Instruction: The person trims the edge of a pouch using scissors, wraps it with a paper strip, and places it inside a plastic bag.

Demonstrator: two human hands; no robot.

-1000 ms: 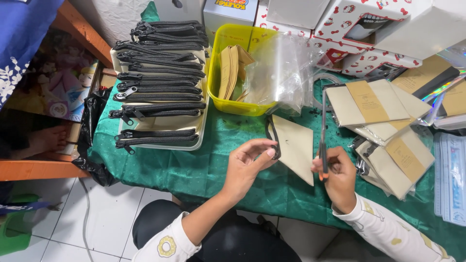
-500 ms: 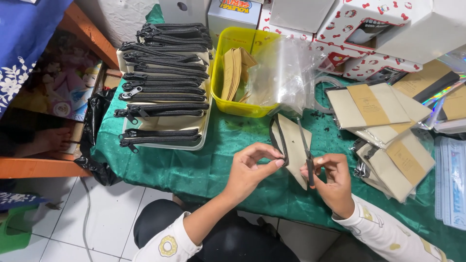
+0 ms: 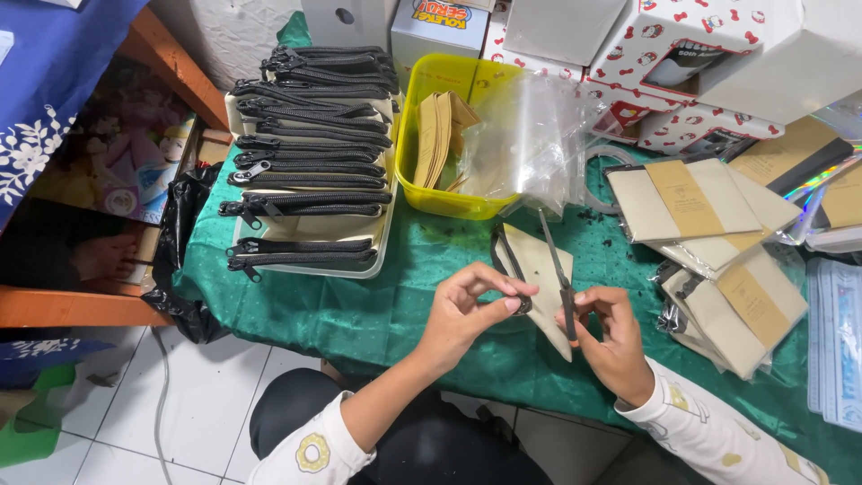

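1. Pinching the black zipper end (image 3: 523, 304) of the flat beige fabric pouch (image 3: 539, 278) between thumb and fingertips, your left hand (image 3: 467, 310) is clamped shut on it, probably to keep the pouch edge taut and steady for the other hand.
2. Your right hand (image 3: 603, 328) is closed around the handle end of the slim dark scissors-like tool (image 3: 558, 274), whose blade points up and away across the pouch; whether it is cutting I cannot tell.
3. The pouch lies near the front edge of the green cloth-covered tabletop (image 3: 359, 305), directly between your hands, close to your body so that the fine work stays under your eyes.
4. The shallow cream tray of black-zippered pouches (image 3: 310, 162) sits at the tabletop's left side, its pieces overlapped in a tidy row, which suggests a sorted batch kept apart from the working spot.
5. The yellow plastic tub of upright tan pieces (image 3: 444, 135) stands just behind the pouch, towards the back edge, within easy reach.
6. The clear plastic bags (image 3: 539, 135) slump against the tub's right side.
7. The stack of beige pouches with brown paper bands (image 3: 709, 233) spreads along the right side, well apart from the tray, seemingly a separate stage.
8. Small dark scraps (image 3: 593, 216) dot the cloth just behind your right hand.
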